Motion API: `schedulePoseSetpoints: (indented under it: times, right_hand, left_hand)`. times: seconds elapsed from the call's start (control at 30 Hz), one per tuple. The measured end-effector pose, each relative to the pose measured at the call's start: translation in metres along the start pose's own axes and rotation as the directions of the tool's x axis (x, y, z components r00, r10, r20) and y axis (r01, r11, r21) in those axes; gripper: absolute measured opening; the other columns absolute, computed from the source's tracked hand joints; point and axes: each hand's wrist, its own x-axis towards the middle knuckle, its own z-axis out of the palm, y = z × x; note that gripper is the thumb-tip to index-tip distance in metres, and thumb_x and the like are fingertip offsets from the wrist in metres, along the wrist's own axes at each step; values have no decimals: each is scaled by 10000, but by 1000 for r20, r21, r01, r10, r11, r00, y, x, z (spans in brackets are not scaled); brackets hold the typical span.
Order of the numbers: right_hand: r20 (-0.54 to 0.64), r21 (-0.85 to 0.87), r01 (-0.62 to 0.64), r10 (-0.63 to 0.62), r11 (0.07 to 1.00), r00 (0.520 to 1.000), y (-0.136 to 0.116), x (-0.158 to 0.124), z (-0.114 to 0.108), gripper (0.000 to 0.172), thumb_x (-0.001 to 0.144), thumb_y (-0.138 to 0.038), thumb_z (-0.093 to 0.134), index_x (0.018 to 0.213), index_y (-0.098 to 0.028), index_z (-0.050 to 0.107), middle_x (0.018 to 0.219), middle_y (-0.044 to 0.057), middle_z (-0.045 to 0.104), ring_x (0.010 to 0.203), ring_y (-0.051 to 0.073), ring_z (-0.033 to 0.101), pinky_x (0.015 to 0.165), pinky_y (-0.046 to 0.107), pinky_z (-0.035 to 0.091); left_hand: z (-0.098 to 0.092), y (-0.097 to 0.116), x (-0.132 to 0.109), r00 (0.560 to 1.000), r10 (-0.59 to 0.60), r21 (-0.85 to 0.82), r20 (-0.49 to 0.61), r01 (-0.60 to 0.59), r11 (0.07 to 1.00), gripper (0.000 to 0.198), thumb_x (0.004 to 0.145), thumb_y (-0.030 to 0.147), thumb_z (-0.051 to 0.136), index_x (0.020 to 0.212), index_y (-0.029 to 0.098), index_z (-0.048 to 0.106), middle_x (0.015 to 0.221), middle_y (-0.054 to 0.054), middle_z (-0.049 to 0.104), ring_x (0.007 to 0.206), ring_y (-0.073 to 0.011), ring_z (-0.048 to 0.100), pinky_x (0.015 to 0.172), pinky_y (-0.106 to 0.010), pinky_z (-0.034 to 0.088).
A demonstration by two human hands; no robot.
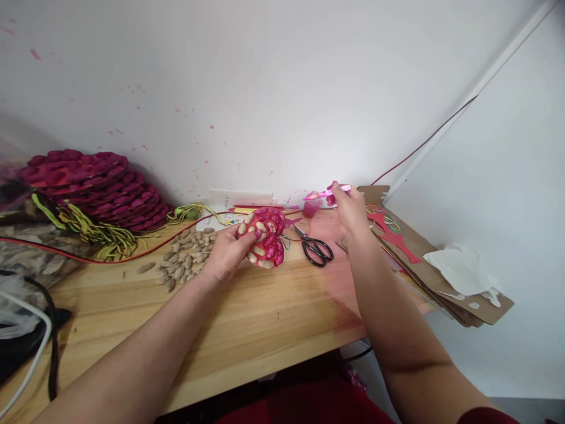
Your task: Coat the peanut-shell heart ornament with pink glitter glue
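My left hand [229, 250] grips a round red disc [265, 237] studded with peanut shells, some painted pink and some bare, tilted up off the wooden table [265, 318]. My right hand [348, 206] is closed on a pink-handled brush [324, 193], its tip over a small pink paint cup [311, 207] at the table's back edge. A heap of bare peanuts [185, 256] lies just left of my left hand.
Black scissors [315, 247] lie between my hands. A stack of finished dark-pink discs [92, 185] with yellow-green cords [88, 229] sits at the back left. Cardboard sheets with red cutouts and white paper [441, 265] overhang the right edge. A red wire [66, 253] crosses the left side.
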Motion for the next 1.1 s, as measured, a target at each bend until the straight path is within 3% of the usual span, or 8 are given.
schedulePoseSetpoints:
  times: [0.1, 0.2, 0.33, 0.63, 0.83, 1.1]
  right_hand:
    - [136, 381, -2, -54, 924, 989, -5, -39, 10, 428, 729, -567, 817, 856, -221, 600, 712, -48, 612, 663, 129, 589, 696, 284, 490]
    - [190, 491, 26, -137, 870, 972, -4, -65, 20, 379, 769, -521, 826, 869, -229, 607, 767, -46, 618, 691, 111, 579, 695, 268, 494]
    - [180, 463, 112, -217, 879, 959, 1, -77, 22, 362, 816, -527, 804, 892, -221, 627, 797, -33, 611, 717, 104, 556, 677, 253, 471]
    - [298, 451, 116, -271, 885, 915, 3, -84, 13, 236, 925, -438, 723, 951, -243, 592, 803, -24, 559, 675, 115, 502, 589, 260, 404]
    - [297, 427, 212, -358, 879, 885, 6, -83, 15, 156, 958, -368, 691, 964, -235, 610, 816, -24, 586, 693, 108, 525, 622, 265, 421]
    - [253, 421, 224, -351, 879, 901, 9, -81, 16, 191, 956, -406, 687, 964, -239, 594, 843, -12, 591, 725, 126, 525, 648, 287, 413]
  left_hand:
    - [-3, -4, 1, 999, 35, 45, 32, -36, 998, 405, 600, 432, 894, 830, 160, 703, 683, -29, 737, 516, -161, 643, 514, -252, 516]
    - [-6, -5, 2, 999, 46, 74, 26, -48, 996, 426, 620, 475, 889, 811, 153, 687, 671, -40, 730, 519, -167, 650, 506, -248, 514]
    - [-8, -5, 3, 1000, 25, 91, 16, -26, 996, 428, 630, 463, 883, 835, 147, 680, 654, -41, 721, 513, -178, 658, 500, -260, 526]
    - [-9, -3, 0, 998, -28, 86, 54, 23, 996, 382, 662, 404, 883, 846, 144, 672, 631, -30, 722, 462, -175, 646, 453, -262, 534]
    - [-8, -4, -2, 994, -39, 70, 99, 32, 997, 339, 691, 397, 864, 813, 152, 664, 621, -28, 718, 455, -184, 645, 447, -278, 545]
    - [-6, -3, -5, 988, -35, 88, 147, 22, 996, 311, 705, 383, 855, 791, 156, 661, 596, -21, 702, 443, -173, 635, 441, -258, 531]
